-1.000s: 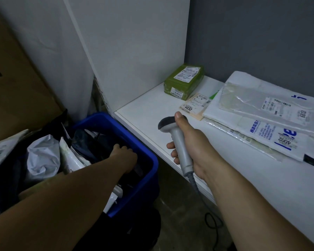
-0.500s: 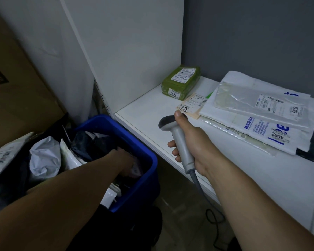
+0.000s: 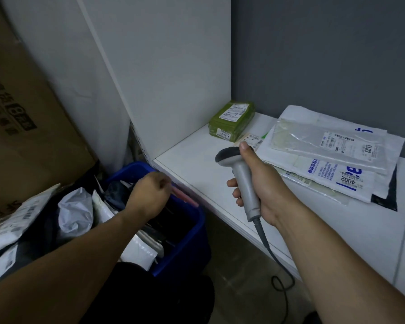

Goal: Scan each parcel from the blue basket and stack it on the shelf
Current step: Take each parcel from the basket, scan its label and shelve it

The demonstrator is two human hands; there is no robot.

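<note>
Your left hand is coming up out of the blue basket. Half a second ago it was buried among the bags, and now it is rising over the basket's far right corner with a pink parcel trailing from the fist. By my reading, the pick is being made and the scan is coming next.

The fingers are curling tightly round the parcel's end, knuckles up, forearm reaching across the basket. The parcel is showing only as a pink strip against the near edge of the shelf, so no label is showing yet.

Your right hand is keeping its wrap round the grey scanner, with the thumb lying on the head, the nose pointing left toward the basket and the cable hanging down. A green parcel and the white mailers are lying farther back on the shelf.
</note>
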